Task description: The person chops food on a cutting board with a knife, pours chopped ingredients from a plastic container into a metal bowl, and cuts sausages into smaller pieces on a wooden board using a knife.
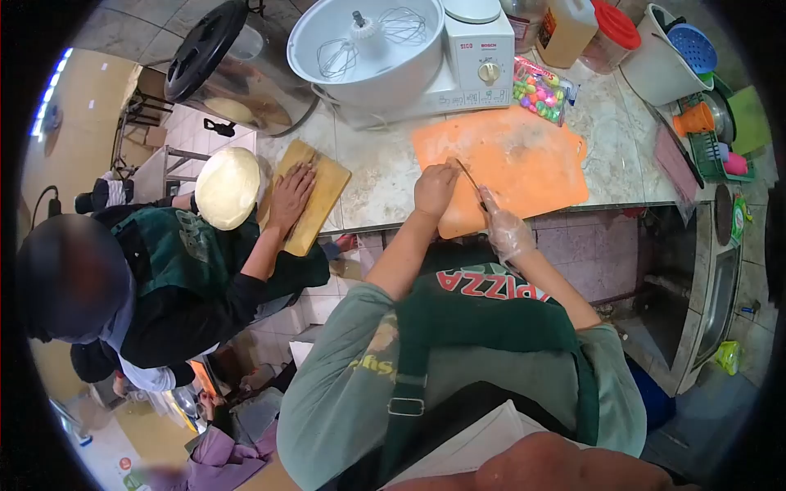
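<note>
An orange cutting board [524,159] lies on the counter in front of me, with whitish smears on its surface. My right hand [509,229], in a clear plastic glove, is closed around the handle of a knife [469,176]. The thin blade points up and left over the board. Bare and with its fingers curled, my left hand [436,188] rests at the board's left edge beside the blade tip. Whatever lies under those fingers is hidden.
A co-worker's hand [292,192] lies on a wooden board [327,184] to the left, near a round of dough [228,188]. Behind stand a white mixer [368,90], a candy bag [540,92] and a lidded bin [254,90]. A dish rack [712,151] is at right.
</note>
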The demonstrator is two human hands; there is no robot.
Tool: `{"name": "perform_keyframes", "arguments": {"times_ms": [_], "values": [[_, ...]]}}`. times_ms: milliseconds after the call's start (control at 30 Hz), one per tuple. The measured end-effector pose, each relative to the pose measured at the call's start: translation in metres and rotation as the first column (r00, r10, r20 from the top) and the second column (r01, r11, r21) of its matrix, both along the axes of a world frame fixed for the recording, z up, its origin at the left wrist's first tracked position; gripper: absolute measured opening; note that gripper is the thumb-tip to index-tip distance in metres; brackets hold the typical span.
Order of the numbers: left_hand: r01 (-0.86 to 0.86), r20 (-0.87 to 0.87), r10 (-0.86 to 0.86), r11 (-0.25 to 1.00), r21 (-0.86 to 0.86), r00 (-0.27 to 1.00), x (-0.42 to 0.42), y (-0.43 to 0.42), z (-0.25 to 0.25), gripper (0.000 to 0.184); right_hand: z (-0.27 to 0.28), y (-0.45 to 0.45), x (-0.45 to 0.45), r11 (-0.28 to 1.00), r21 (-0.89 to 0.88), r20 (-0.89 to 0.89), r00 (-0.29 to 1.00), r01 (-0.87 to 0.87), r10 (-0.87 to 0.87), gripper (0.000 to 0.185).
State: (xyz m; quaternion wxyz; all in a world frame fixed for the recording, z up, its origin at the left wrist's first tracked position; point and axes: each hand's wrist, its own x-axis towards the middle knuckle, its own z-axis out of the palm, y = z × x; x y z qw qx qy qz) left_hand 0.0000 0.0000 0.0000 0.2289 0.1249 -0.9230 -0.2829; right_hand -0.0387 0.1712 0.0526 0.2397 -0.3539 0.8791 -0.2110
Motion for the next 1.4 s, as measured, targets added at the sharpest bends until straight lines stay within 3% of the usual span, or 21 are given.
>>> {"name": "perform_keyframes", "arguments": {"times_ms": [67,200,267,367,600,667,900,967,1167,1400], "values": [[0.004,0.012,-0.004,1.000,-0.019,1.000,0.000,0.001,0.002,0.018,0.014,-0.015,-0.004,0.993,0.117,0.066,0.998,-0.003,-0.005,0.055],[-0.018,-0.045,0.016,0.999,-0.030,0.999,0.002,0.006,0.001,0.017,0.004,-0.023,-0.007,0.989,0.147,0.096,0.995,0.002,-0.016,0.055],[-0.047,0.024,0.046,0.999,0.014,0.999,0.001,0.006,0.005,0.015,0.009,-0.016,-0.001,0.986,0.168,0.054,0.999,-0.007,-0.003,0.058],[-0.062,-0.060,0.058,0.996,-0.071,0.997,-0.001,0.005,0.003,0.006,0.003,0.007,0.007,0.983,0.176,-0.002,0.999,-0.043,0.044,0.059],[-0.052,-0.051,0.048,0.996,-0.066,0.998,-0.002,0.003,0.003,0.007,0.005,0.013,0.007,0.993,0.116,0.017,1.000,0.021,-0.023,0.061],[-0.059,0.059,0.062,0.997,-0.042,0.996,-0.001,0.004,0.010,0.007,0.016,-0.001,0.001,0.994,0.107,0.041,0.999,-0.001,-0.003,0.059],[-0.065,0.015,0.065,0.998,-0.013,0.998,0.000,0.003,0.010,0.008,0.003,-0.027,-0.012,0.995,0.092,0.066,0.997,-0.050,0.044,0.058],[-0.057,0.006,0.057,0.996,0.069,0.998,0.000,0.002,0.010,0.009,0.004,-0.018,-0.008,0.992,0.116,0.052,0.998,-0.047,0.041,0.061],[-0.046,-0.042,0.049,0.997,0.067,0.998,0.002,0.001,0.007,0.011,0.005,0.023,0.009,0.986,0.159,0.017,0.999,-0.050,0.047,0.068],[-0.017,-0.004,0.018,0.998,0.057,1.000,0.004,-0.001,0.005,0.012,0.013,0.001,0.001,0.989,0.144,0.009,0.999,-0.041,0.040,0.068]]}}
